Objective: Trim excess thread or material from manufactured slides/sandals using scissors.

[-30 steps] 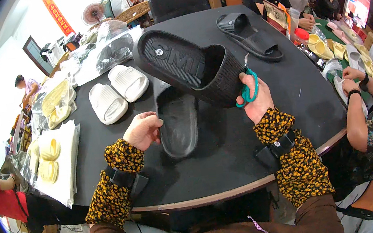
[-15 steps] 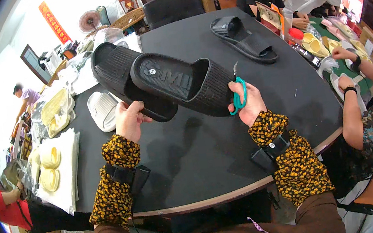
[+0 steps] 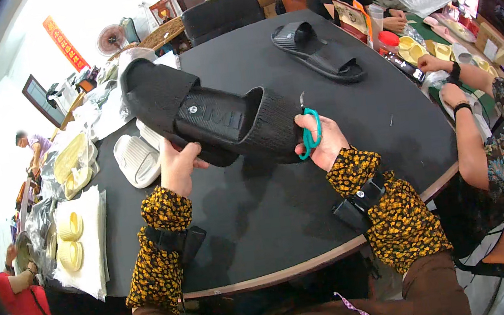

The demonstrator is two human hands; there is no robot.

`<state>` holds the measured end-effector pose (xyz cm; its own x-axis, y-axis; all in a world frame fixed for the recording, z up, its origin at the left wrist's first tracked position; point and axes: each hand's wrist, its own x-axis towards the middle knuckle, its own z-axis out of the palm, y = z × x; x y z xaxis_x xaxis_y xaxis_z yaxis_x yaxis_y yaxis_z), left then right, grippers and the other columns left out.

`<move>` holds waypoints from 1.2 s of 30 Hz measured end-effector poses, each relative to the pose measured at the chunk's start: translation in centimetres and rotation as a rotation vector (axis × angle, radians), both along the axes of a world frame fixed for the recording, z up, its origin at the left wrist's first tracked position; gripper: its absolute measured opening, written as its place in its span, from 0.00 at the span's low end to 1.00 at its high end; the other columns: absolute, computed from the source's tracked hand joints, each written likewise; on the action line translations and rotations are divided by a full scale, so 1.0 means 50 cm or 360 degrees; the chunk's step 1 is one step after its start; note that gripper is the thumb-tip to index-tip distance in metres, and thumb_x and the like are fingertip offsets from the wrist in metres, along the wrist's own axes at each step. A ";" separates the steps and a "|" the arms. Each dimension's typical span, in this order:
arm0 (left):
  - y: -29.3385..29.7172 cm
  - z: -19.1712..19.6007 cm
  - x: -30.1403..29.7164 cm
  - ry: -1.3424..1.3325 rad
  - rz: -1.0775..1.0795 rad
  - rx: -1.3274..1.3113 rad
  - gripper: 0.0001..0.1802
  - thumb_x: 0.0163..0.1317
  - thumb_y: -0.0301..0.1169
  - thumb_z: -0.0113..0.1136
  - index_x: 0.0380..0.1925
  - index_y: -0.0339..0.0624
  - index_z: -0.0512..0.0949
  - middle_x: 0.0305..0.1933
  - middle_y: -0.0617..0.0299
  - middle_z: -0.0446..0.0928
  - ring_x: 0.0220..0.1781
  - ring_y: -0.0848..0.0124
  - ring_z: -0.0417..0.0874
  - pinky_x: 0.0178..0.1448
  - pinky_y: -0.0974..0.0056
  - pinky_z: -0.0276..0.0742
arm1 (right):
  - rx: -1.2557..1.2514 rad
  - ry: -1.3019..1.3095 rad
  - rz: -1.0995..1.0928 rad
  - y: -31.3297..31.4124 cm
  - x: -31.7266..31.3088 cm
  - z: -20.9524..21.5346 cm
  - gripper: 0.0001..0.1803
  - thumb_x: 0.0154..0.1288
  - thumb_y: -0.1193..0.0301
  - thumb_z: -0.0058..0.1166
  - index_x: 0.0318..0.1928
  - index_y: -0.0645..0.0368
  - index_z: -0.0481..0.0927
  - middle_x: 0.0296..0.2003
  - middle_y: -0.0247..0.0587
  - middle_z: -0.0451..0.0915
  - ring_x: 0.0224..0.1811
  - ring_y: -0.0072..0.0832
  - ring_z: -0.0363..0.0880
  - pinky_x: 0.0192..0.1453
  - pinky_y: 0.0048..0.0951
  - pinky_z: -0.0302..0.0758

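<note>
Two black slide sandals are held together above the table. My left hand [image 3: 179, 168] grips the lower edge of the left slide sandal [image 3: 159, 93], thumb toward me. My right hand [image 3: 324, 142] pinches the strap end of the right slide sandal [image 3: 272, 120]. Looped over that hand's fingers are small teal-handled scissors [image 3: 312, 132], their metal tip pointing up. The right sandal's heel end is hidden under the left one's strap. Just left of my left hand lies a pair of white slides [image 3: 137, 162].
A black-topped table [image 3: 259, 219] with a curved edge lies before me. Another pair of black slides [image 3: 318, 53] rests farther back. Yellow slides [image 3: 70, 243] lie on white plastic bags [image 3: 97, 258] at left. Co-workers sit at right beside a green table; a black chair [image 3: 222, 16] stands behind.
The right sandal has slid leftward, its heel end passing from on top of the left sandal to under its strap. My right hand has come slightly left with the scissors.
</note>
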<state>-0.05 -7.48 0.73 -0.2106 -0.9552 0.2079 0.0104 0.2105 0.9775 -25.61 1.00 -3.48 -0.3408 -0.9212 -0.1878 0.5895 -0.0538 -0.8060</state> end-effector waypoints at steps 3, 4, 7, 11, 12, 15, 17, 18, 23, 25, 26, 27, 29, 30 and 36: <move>0.023 0.005 -0.021 -0.0034 -0.0008 -0.0020 0.26 0.49 0.21 0.54 0.51 0.32 0.62 0.36 0.57 0.72 0.31 0.70 0.76 0.23 0.68 0.78 | 0.0013 -0.0020 0.0015 0.005 0.002 0.004 0.15 0.53 0.68 0.59 0.37 0.62 0.70 0.30 0.36 0.69 0.26 0.29 0.71 0.19 0.33 0.74; 0.024 0.007 -0.023 -0.0057 -0.0076 0.0031 0.28 0.49 0.21 0.54 0.53 0.32 0.61 0.38 0.56 0.72 0.32 0.70 0.76 0.22 0.68 0.78 | 0.0005 -0.0046 0.0020 0.008 0.004 0.008 0.15 0.53 0.68 0.58 0.37 0.62 0.70 0.30 0.37 0.69 0.27 0.29 0.71 0.19 0.33 0.75; 0.034 0.011 -0.048 -0.0041 -0.0170 0.0059 0.31 0.49 0.20 0.54 0.56 0.34 0.59 0.41 0.55 0.71 0.34 0.69 0.76 0.22 0.69 0.78 | 0.0041 -0.0076 0.0012 0.007 0.008 0.007 0.15 0.54 0.69 0.56 0.38 0.64 0.70 0.31 0.38 0.71 0.30 0.31 0.73 0.21 0.33 0.76; 0.014 0.009 -0.066 0.0034 -0.0278 0.0113 0.32 0.50 0.22 0.53 0.57 0.35 0.58 0.44 0.55 0.72 0.34 0.68 0.77 0.24 0.68 0.79 | -0.0080 -0.0210 0.0056 0.011 0.015 0.015 0.15 0.57 0.69 0.54 0.39 0.67 0.69 0.29 0.39 0.70 0.28 0.31 0.74 0.23 0.34 0.79; 0.005 0.022 -0.069 0.0003 -0.0281 0.0232 0.30 0.50 0.22 0.53 0.57 0.34 0.59 0.42 0.56 0.73 0.31 0.68 0.78 0.24 0.68 0.79 | -0.0117 -0.0186 0.0063 0.006 0.009 0.008 0.15 0.57 0.69 0.54 0.39 0.67 0.69 0.29 0.39 0.70 0.27 0.31 0.74 0.23 0.34 0.79; -0.044 0.027 -0.061 0.0109 -0.0160 0.0252 0.13 0.52 0.21 0.53 0.38 0.35 0.65 0.27 0.61 0.69 0.20 0.73 0.72 0.25 0.61 0.79 | -0.0240 -0.0142 0.0052 0.003 0.021 0.024 0.17 0.58 0.68 0.54 0.40 0.68 0.66 0.27 0.41 0.70 0.24 0.30 0.74 0.23 0.35 0.79; -0.077 0.027 -0.071 0.0120 -0.0166 0.0244 0.11 0.52 0.22 0.54 0.34 0.37 0.65 0.25 0.63 0.67 0.19 0.75 0.70 0.25 0.61 0.78 | -0.0226 -0.0073 0.0080 0.015 0.014 0.036 0.14 0.59 0.69 0.54 0.38 0.65 0.68 0.30 0.42 0.72 0.30 0.34 0.77 0.27 0.36 0.79; -0.089 0.029 -0.079 0.0139 -0.0157 0.0241 0.09 0.52 0.23 0.55 0.30 0.38 0.65 0.23 0.65 0.65 0.18 0.76 0.68 0.25 0.60 0.77 | -0.0238 -0.0046 0.0058 0.018 0.010 0.035 0.14 0.59 0.69 0.54 0.39 0.65 0.67 0.30 0.43 0.73 0.30 0.35 0.78 0.27 0.36 0.79; -0.129 0.023 -0.098 0.0170 -0.0143 0.0244 0.07 0.53 0.23 0.56 0.27 0.38 0.66 0.21 0.65 0.65 0.17 0.77 0.67 0.24 0.61 0.75 | -0.0321 0.0090 -0.0159 0.030 0.028 0.047 0.24 0.59 0.70 0.54 0.51 0.70 0.61 0.27 0.43 0.73 0.22 0.27 0.77 0.16 0.26 0.74; -0.152 0.010 -0.107 0.0228 -0.0181 0.0379 0.06 0.53 0.23 0.55 0.26 0.39 0.67 0.20 0.66 0.65 0.17 0.77 0.67 0.24 0.61 0.75 | -0.0408 0.0100 -0.0170 0.040 0.031 0.056 0.24 0.59 0.70 0.54 0.51 0.70 0.61 0.27 0.42 0.73 0.21 0.25 0.76 0.15 0.24 0.72; -0.156 0.009 -0.119 0.0251 -0.0250 0.0409 0.05 0.53 0.23 0.55 0.24 0.39 0.68 0.20 0.65 0.66 0.17 0.76 0.67 0.25 0.61 0.75 | -0.0475 0.0153 -0.0157 0.045 0.030 0.059 0.23 0.60 0.71 0.54 0.51 0.68 0.62 0.27 0.41 0.73 0.22 0.25 0.76 0.16 0.24 0.73; -0.160 0.009 -0.130 0.0258 -0.0245 0.0401 0.05 0.53 0.23 0.55 0.24 0.39 0.68 0.20 0.65 0.66 0.17 0.76 0.67 0.25 0.61 0.75 | -0.0540 0.0207 -0.0139 0.048 0.030 0.063 0.22 0.60 0.71 0.53 0.51 0.66 0.62 0.28 0.41 0.73 0.23 0.25 0.76 0.18 0.25 0.73; -0.162 0.001 -0.163 0.0298 -0.0336 0.0495 0.05 0.54 0.23 0.54 0.23 0.38 0.68 0.21 0.64 0.67 0.19 0.75 0.68 0.26 0.62 0.76 | -0.0565 0.0216 -0.0126 0.049 0.033 0.068 0.21 0.61 0.72 0.53 0.51 0.65 0.62 0.28 0.40 0.73 0.22 0.24 0.76 0.17 0.23 0.72; -0.161 -0.001 -0.181 0.0310 -0.0369 0.0503 0.04 0.54 0.23 0.54 0.24 0.37 0.69 0.22 0.64 0.67 0.19 0.74 0.69 0.28 0.62 0.76 | -0.0582 0.0218 -0.0151 0.047 0.035 0.068 0.21 0.61 0.73 0.53 0.51 0.64 0.63 0.28 0.41 0.73 0.22 0.24 0.75 0.17 0.23 0.72; -0.106 -0.032 -0.359 0.0153 -0.0825 0.0124 0.09 0.55 0.25 0.54 0.33 0.29 0.70 0.31 0.56 0.72 0.36 0.67 0.78 0.42 0.61 0.78 | -0.0616 0.0141 -0.0275 0.045 0.033 0.066 0.20 0.60 0.75 0.54 0.51 0.63 0.63 0.25 0.39 0.73 0.18 0.21 0.73 0.15 0.20 0.69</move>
